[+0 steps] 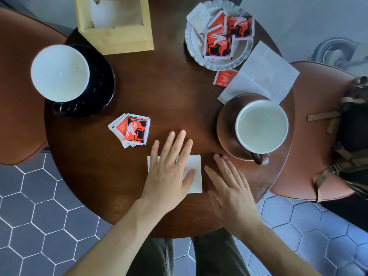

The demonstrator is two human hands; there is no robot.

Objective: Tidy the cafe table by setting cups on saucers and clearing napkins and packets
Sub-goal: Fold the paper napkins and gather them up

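Note:
My left hand lies flat, fingers spread, on a folded white napkin near the front edge of the round wooden table. Just right of the napkin, my right hand hovers open over the bare wood. A white cup sits on a black saucer at the left. At the right, a brown cup with a white inside sits on a brown saucer. A small pile of red packets lies left of my hands. A larger napkin lies at the right, one red packet beside it.
A wooden napkin box stands at the back. A white scalloped dish at the back right holds several red and white packets. Brown chairs flank the table; the right chair carries a dark bag.

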